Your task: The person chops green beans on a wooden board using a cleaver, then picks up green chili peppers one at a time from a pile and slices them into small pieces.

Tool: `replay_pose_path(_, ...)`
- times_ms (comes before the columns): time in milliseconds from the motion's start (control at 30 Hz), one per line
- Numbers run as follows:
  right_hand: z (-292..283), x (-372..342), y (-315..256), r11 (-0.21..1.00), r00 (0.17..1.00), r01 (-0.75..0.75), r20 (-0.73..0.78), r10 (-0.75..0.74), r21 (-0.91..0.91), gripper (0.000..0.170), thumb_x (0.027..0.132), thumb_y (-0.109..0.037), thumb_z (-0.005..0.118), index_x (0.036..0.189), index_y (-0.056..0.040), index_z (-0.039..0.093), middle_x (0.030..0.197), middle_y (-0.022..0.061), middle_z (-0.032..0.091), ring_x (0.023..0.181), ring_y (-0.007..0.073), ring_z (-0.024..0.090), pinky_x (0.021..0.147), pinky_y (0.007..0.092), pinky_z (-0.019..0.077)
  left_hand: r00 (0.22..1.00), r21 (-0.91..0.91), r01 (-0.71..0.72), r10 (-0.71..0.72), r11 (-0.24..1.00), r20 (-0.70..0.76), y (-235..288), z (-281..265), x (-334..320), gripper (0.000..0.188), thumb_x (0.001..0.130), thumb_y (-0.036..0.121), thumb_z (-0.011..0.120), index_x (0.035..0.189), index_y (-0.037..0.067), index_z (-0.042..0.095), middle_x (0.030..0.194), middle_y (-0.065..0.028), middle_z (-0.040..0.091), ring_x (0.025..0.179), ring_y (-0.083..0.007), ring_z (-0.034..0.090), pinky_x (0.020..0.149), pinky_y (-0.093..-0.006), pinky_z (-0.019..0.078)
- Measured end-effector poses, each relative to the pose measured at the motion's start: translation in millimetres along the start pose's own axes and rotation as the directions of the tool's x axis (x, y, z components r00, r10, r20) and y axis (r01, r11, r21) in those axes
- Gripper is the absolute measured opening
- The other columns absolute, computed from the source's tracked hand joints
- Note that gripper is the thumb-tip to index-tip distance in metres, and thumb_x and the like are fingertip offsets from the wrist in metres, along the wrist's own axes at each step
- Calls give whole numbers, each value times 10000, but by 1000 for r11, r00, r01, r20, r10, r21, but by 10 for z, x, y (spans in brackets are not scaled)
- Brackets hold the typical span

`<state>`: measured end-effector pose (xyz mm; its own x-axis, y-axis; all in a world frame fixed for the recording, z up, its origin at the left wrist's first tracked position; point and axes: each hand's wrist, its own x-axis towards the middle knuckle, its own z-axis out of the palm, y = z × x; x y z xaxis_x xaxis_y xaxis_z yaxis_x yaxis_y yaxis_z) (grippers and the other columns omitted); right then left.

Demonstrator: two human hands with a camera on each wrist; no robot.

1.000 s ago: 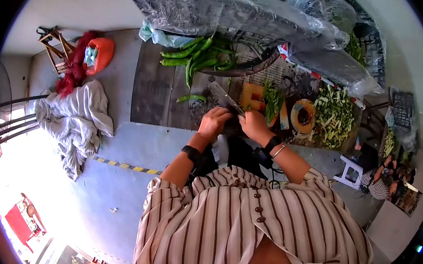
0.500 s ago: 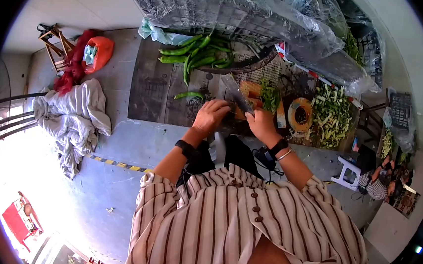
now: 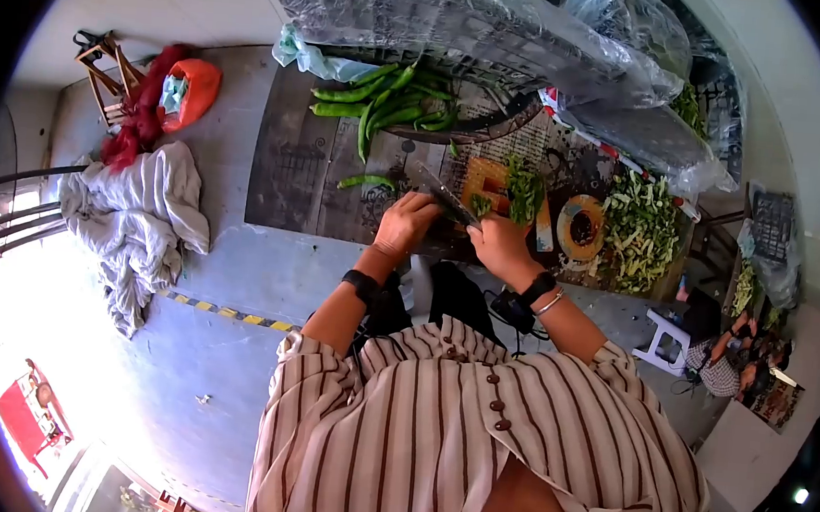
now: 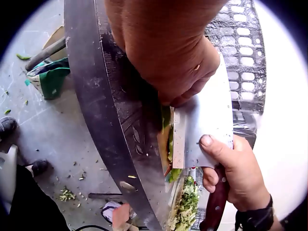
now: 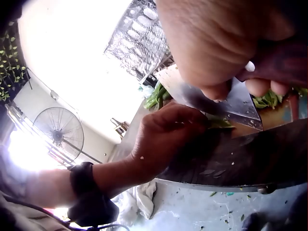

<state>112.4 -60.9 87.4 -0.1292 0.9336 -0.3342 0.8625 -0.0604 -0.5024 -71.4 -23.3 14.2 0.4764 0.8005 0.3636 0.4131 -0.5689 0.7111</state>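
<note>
My right hand (image 3: 504,244) grips the dark red handle (image 4: 215,199) of a broad cleaver, its thumb lying on the blade (image 4: 204,113). Curled fingers of my left hand (image 3: 408,222) hold a green chili pepper (image 4: 165,115) down at the tabletop, right beside the blade. Most of that pepper is hidden under the hand. In the right wrist view, a pale green end of the pepper (image 5: 220,123) shows between the left fingertips and the cleaver. Cut green pieces (image 3: 480,205) lie just right of the blade, and a larger green heap (image 3: 526,193) sits farther right.
Whole green chilies (image 3: 383,105) are piled at the table's back left, with a single chili (image 3: 366,182) nearer. Chopped pieces (image 3: 642,226) form a big heap on the right. Plastic-wrapped crates (image 3: 428,26) stand along the back. A white stool (image 3: 663,339) stands at the right.
The cleaver's broad face showed half a second ago; now the blade stands more edge-on. Green pieces now show just right of it. Both hands stay close together at the table's front edge.
</note>
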Motion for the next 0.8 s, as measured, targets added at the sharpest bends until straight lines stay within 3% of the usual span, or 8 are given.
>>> replay_pose_path(267, 39, 39, 1, 997, 998, 44, 42, -41, -60, 246, 833, -182, 535, 700, 22, 570, 692, 183, 552, 655, 362, 542, 597, 453, 431, 998, -6, 57, -57, 998, -2, -51, 74, -27, 156, 674, 6, 583, 806, 84, 611, 817, -43, 566, 776, -256, 556, 648, -336, 482)
replay_pose_path(467, 101, 123, -48, 994, 993, -6, 114, 19, -113, 244, 830, -180, 530, 685, 13, 561, 689, 185, 561, 651, 373, 546, 596, 455, 436, 998, 2, 63, -63, 998, 23, -83, 77, -46, 179, 673, 10, 581, 830, 91, 613, 808, -49, 569, 767, -259, 560, 649, -338, 484)
replay_pose_path(533, 233, 193, -14, 999, 1000, 8, -8, -9, -38, 241, 822, -188, 540, 695, 15, 564, 683, 192, 565, 661, 382, 554, 590, 458, 440, 998, -11, 55, -55, 998, 2, -65, 83, -39, 184, 671, 16, 583, 835, 93, 614, 819, -50, 575, 777, -258, 563, 652, -337, 485)
replay_pose_path(800, 121, 214, 28, 1000, 998, 23, -60, -22, 2, 249, 811, -193, 559, 690, 24, 567, 673, 200, 562, 663, 389, 557, 570, 461, 432, 997, -9, 33, -34, 999, -74, -64, 75, -50, 170, 678, 33, 585, 832, 93, 622, 852, -53, 595, 806, -253, 581, 668, -326, 495)
